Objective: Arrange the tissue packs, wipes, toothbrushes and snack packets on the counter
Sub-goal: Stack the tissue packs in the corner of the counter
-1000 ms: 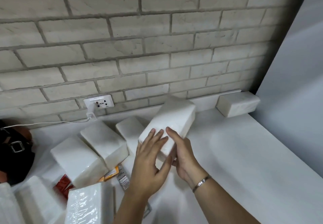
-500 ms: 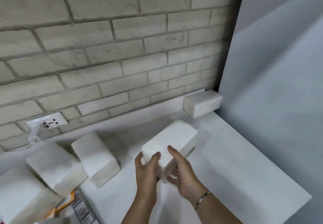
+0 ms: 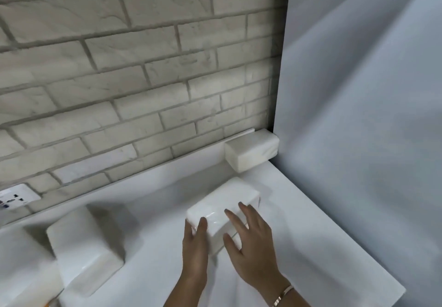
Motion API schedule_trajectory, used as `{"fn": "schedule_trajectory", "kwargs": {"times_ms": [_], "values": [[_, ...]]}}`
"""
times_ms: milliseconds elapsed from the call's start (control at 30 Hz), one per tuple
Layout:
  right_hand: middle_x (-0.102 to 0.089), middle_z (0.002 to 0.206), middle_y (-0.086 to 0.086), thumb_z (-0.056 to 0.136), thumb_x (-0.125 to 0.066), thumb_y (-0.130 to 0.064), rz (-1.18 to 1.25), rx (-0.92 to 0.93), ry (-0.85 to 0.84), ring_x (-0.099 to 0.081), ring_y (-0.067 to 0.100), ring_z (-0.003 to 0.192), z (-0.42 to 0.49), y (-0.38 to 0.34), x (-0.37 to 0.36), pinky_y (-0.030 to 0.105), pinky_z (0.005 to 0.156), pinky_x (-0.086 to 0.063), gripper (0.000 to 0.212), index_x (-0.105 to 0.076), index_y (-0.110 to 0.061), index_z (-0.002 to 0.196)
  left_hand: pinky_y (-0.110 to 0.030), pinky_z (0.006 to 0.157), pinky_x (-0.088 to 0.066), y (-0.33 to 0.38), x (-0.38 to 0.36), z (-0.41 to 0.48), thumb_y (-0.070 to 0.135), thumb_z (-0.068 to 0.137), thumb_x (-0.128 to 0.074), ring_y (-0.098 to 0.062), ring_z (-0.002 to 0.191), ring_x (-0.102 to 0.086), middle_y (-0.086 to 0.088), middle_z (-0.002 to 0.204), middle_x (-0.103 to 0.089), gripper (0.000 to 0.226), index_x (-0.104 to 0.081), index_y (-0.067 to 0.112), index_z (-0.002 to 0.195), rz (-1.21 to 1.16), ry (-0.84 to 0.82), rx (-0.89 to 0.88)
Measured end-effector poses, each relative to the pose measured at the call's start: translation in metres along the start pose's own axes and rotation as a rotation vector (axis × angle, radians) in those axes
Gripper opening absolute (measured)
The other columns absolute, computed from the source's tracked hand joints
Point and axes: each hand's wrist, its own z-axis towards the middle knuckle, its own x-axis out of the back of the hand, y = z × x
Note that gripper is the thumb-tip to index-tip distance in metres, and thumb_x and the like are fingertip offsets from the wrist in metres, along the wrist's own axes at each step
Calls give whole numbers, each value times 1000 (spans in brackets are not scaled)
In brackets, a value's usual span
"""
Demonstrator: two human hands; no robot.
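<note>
A white tissue pack (image 3: pixel 227 199) lies on the white counter (image 3: pixel 311 247), angled toward the back right corner. My left hand (image 3: pixel 195 244) grips its near left end, thumb on top and fingers down the side. My right hand (image 3: pixel 251 239) rests on the pack's near right part with its fingers spread and straight and the thumb against the near face. A second tissue pack (image 3: pixel 251 154) sits in the corner against the brick wall. A third tissue pack (image 3: pixel 83 247) lies at the left.
A brick wall (image 3: pixel 143 79) backs the counter, with a power socket (image 3: pixel 16 199) at the far left. A plain grey panel (image 3: pixel 358 115) closes off the right side. An orange packet edge (image 3: pixel 51 303) peeks in at the bottom left.
Both hands carried the tissue pack to the right and set it down on the counter near the corner. The view turned right, so the pile of packs at the left mostly left the frame.
</note>
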Motion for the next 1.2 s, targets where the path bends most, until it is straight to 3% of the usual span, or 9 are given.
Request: {"fn": "schedule_trajectory", "kwargs": {"times_ms": [133,233,300,433,533,700,833,900,1200], "values": [[-29,166,-11,95,-49,-50,-68,43,-54,-19,14,156,2,20,-8,52,118,-33,54,-40,-47,148,-50,111,-47,-13,-23,4,44,103,-50,-19,118,-68,9,127,-72,29,-64,40,128,44,80,37],[-35,164,-7,95,-49,-50,-146,75,-78,-26,18,154,7,28,-9,54,113,-38,50,-46,-45,145,-50,111,-45,-19,-36,-2,38,103,-54,-27,123,-60,1,133,-61,43,-50,25,144,-69,291,113],[-39,162,-5,95,-50,-50,-178,100,-94,-31,21,152,13,34,-9,55,110,-42,50,-47,-45,144,-49,109,-45,-21,-45,-7,36,104,-53,-28,120,-59,-1,131,-61,37,-51,23,139,-141,326,113],[-47,156,-3,94,-51,-49,-208,60,-90,-41,23,147,27,45,-7,58,104,-46,46,-51,-44,140,-40,100,-49,-17,-63,-11,37,106,-44,-18,117,-65,1,128,-71,33,-62,24,131,-205,229,97],[-49,153,-4,95,-50,-52,-227,-4,-77,-42,22,146,43,58,-5,62,100,-46,45,-51,-45,139,-36,96,-48,-9,-75,-1,38,108,-40,-10,113,-66,11,112,-78,36,-73,28,117,-195,115,77],[-42,158,-5,98,-41,-54,-255,-55,-95,-33,21,151,78,83,1,66,104,-39,46,-45,-45,144,-38,108,-40,0,-99,31,41,109,-38,0,110,-59,22,110,-69,32,-69,35,109,-89,27,60],[-15,170,-9,103,-38,-52,-227,-123,-220,-6,16,158,108,105,15,65,116,-23,52,-27,-47,154,-48,116,-40,6,-120,55,50,104,-44,-12,126,-56,11,132,-64,34,-64,30,124,-8,-55,76],[-6,171,-10,103,-38,-53,-231,-142,-267,1,13,158,122,114,23,64,118,-18,55,-20,-48,155,-51,114,-41,12,-131,63,51,104,-44,-13,127,-54,14,132,-59,32,-59,32,125,21,-83,94],[-2,171,-8,99,-37,-59,-287,-182,-390,3,14,158,166,140,48,65,120,-12,64,-11,-50,157,-50,118,-36,32,-178,94,55,103,-46,-16,134,-44,9,140,-43,36,-46,35,132,95,-183,107]]}}
